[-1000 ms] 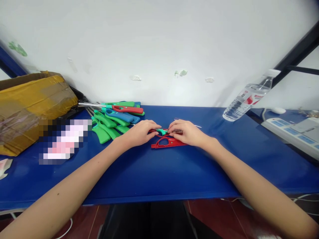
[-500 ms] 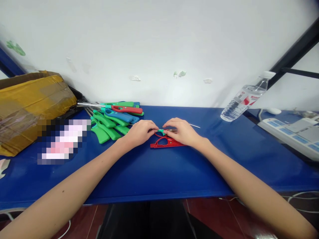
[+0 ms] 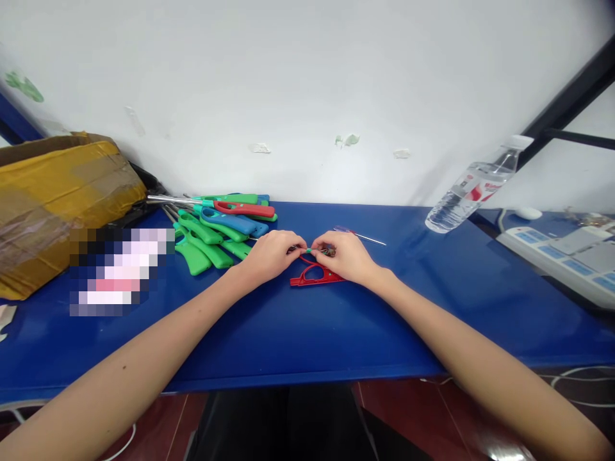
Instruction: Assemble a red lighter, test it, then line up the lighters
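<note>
My left hand [image 3: 273,251] and my right hand [image 3: 346,253] meet over the desk, each with fingertips pinched on a small green lighter part [image 3: 309,251]. Fingers cover most of that part, and thin pieces by the right fingers are too small to make out. Just below lies a red lighter casing half [image 3: 300,281] with an oval opening, its right end under my right hand. Another thin red edge curves between the two. Behind my right hand rests a screwdriver [image 3: 372,239] with a purplish handle and thin metal shaft.
A pile of green, blue and red stick lighters [image 3: 235,222] lies left of my hands. Farther left is a taped cardboard box [image 3: 62,205] beside a blurred patch. A water bottle [image 3: 461,195] stands at the back right, near a white power strip [image 3: 552,256].
My hands have drawn closer together, and less of the green part shows between them. My right hand has shifted slightly left, baring the screwdriver's handle.
</note>
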`<move>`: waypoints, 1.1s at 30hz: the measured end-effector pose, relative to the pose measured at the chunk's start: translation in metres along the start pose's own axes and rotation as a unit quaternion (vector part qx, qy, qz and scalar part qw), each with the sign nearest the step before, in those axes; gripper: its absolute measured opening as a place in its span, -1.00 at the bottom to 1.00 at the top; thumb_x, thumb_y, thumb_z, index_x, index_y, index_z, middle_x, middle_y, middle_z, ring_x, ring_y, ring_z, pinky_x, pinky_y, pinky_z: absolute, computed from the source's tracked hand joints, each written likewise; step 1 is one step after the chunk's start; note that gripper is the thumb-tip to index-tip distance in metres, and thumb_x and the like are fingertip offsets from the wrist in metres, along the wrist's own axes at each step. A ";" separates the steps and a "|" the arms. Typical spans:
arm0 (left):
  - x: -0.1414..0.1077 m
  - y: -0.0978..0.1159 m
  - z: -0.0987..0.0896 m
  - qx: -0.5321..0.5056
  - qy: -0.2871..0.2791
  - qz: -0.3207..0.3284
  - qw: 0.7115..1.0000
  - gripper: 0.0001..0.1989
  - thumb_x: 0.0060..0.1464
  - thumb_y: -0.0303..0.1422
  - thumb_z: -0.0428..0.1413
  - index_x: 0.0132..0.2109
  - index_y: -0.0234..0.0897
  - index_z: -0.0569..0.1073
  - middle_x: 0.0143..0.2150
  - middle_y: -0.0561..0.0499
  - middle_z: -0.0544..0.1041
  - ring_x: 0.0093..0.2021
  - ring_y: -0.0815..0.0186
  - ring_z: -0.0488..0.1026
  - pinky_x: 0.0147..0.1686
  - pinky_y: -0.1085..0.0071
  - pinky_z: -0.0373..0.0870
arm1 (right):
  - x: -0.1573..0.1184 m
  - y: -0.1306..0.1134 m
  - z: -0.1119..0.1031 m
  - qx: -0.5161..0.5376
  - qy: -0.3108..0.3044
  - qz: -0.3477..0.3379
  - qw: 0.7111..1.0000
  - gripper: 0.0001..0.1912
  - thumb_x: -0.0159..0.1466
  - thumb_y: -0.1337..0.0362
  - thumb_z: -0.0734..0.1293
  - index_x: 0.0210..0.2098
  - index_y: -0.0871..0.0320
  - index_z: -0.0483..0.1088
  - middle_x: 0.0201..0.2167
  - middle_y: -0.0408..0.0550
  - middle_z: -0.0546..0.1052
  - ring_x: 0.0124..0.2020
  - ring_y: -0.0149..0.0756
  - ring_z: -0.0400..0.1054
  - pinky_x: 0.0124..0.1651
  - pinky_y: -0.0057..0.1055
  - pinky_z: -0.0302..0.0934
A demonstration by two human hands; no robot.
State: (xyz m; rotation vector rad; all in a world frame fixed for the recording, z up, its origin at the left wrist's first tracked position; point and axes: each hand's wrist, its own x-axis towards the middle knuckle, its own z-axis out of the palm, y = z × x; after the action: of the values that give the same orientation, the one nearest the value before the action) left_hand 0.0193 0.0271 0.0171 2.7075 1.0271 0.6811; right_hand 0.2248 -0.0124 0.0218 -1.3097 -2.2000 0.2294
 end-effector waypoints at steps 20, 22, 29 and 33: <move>0.001 0.004 0.000 -0.017 0.004 -0.020 1.000 -0.85 0.17 -0.40 0.13 -0.21 -0.23 0.61 -0.21 -0.02 0.63 -0.23 0.25 0.54 -0.22 0.40 0.40 | -0.001 -0.006 0.000 -0.017 0.010 0.038 0.999 -0.91 0.20 0.38 0.36 -0.38 0.14 0.53 -0.38 -0.08 0.61 -0.38 -0.30 0.44 -0.29 -0.39 0.23; 0.001 0.005 0.000 -0.017 0.008 -0.015 1.000 -0.86 0.17 -0.41 0.12 -0.22 -0.23 0.60 -0.18 -0.03 0.62 -0.21 0.26 0.53 -0.20 0.40 0.40 | -0.001 -0.007 0.000 -0.026 0.014 0.040 0.999 -0.91 0.20 0.38 0.36 -0.39 0.14 0.52 -0.40 -0.08 0.60 -0.39 -0.30 0.44 -0.30 -0.40 0.22; 0.001 0.005 0.001 -0.013 0.005 -0.011 1.000 -0.87 0.15 -0.46 0.13 -0.24 -0.25 0.59 -0.23 -0.03 0.60 -0.24 0.26 0.52 -0.21 0.39 0.39 | -0.001 -0.009 0.001 -0.056 0.011 0.045 0.997 -0.89 0.22 0.37 0.35 -0.39 0.14 0.53 -0.40 -0.06 0.60 -0.39 -0.29 0.43 -0.32 -0.39 0.20; 0.001 0.006 0.001 0.001 -0.004 -0.001 1.000 -0.85 0.17 -0.45 0.12 -0.23 -0.24 0.61 -0.21 -0.04 0.62 -0.23 0.25 0.52 -0.18 0.38 0.40 | -0.001 -0.009 -0.001 -0.053 0.001 0.035 0.998 -0.88 0.23 0.37 0.34 -0.37 0.13 0.55 -0.37 -0.06 0.60 -0.37 -0.28 0.43 -0.30 -0.38 0.21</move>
State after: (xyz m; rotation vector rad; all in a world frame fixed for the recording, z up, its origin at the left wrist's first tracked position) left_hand 0.0240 0.0232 0.0187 2.7068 1.0296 0.6681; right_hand 0.2191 -0.0178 0.0256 -1.4451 -2.1932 0.1396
